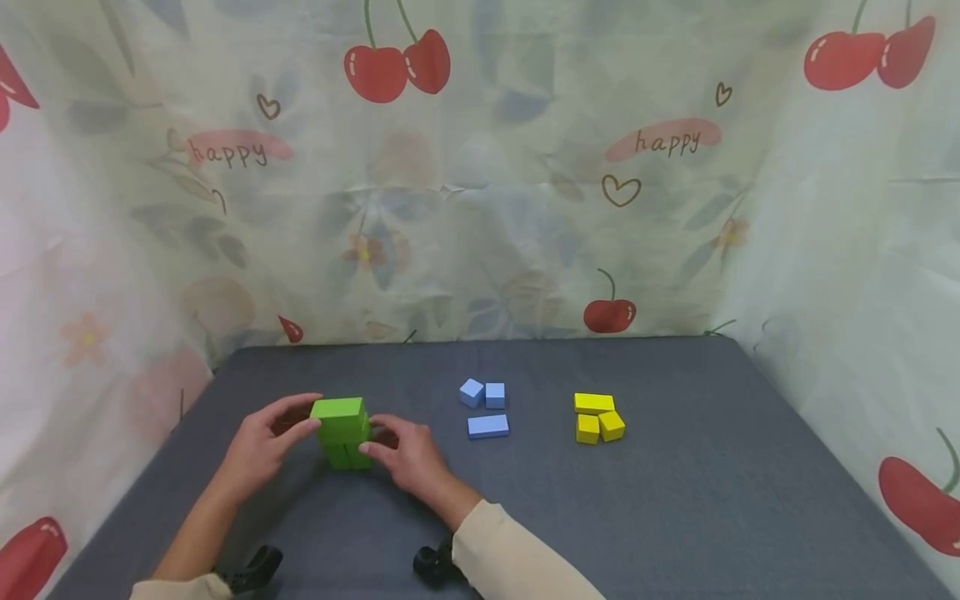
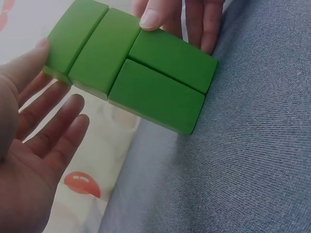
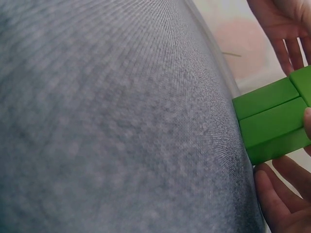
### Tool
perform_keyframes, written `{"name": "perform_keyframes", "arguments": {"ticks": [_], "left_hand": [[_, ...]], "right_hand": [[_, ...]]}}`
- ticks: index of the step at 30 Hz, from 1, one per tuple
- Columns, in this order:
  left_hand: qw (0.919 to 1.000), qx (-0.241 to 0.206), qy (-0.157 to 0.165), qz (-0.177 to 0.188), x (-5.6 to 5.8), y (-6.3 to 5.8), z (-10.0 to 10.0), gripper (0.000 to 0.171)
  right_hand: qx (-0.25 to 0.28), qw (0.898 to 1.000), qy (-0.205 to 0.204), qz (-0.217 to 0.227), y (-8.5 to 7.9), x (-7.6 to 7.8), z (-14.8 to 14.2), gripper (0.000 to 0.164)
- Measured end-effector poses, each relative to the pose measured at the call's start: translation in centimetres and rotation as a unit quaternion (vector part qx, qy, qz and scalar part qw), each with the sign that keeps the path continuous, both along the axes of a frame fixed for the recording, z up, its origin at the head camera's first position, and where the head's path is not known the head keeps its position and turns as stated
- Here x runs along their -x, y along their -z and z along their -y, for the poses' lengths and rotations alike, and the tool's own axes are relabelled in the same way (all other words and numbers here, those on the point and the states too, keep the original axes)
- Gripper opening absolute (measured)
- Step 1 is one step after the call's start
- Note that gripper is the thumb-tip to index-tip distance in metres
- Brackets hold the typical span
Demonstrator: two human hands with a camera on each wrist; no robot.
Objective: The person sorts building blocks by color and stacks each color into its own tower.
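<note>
Green blocks form a small stack at the left of the table: two upright blocks (image 2: 155, 97) side by side below, a flat block (image 2: 104, 53) across them, and a top block (image 2: 75, 39) over that. My left hand (image 1: 258, 446) pinches the left end of the top block between thumb and forefinger, its other fingers spread loosely below. On the other side, my right hand (image 1: 411, 457) holds the stack lower down. Its thumb (image 2: 151, 18) lies at the seam between the flat block and an upright one, with its other fingers partly hidden behind.
Right of the stack lie two blue cubes (image 1: 495, 395) and a blue oblong block (image 1: 487, 427). Farther right sit a yellow oblong block (image 1: 594, 403) and two yellow cubes (image 1: 588, 428). A printed curtain (image 1: 480, 250) surrounds the grey table (image 1: 675, 500) at back and sides.
</note>
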State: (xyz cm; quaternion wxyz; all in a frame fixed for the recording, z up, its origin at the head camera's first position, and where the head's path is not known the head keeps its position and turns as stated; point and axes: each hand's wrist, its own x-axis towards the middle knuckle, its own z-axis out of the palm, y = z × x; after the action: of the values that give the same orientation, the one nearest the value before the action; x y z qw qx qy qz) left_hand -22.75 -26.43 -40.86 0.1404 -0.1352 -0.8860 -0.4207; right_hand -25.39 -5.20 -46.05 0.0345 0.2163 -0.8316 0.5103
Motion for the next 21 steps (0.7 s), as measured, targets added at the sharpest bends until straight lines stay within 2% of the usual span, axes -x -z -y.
{"name": "perform_keyframes", "arguments": {"ticks": [17, 21], "left_hand": [[1.0000, 0.003, 0.001, -0.001, 0.02, 0.02, 0.02, 0.042], [0.9998, -0.007, 0.017, 0.011, 0.06, 0.08, 0.25, 0.047]], "right_hand": [[0.003, 1.000, -0.003, -0.002, -0.08, -0.08, -0.01, 0.034], [0.005, 1.000, -0.006, -0.002, -0.10, -0.10, -0.06, 0.034]]}}
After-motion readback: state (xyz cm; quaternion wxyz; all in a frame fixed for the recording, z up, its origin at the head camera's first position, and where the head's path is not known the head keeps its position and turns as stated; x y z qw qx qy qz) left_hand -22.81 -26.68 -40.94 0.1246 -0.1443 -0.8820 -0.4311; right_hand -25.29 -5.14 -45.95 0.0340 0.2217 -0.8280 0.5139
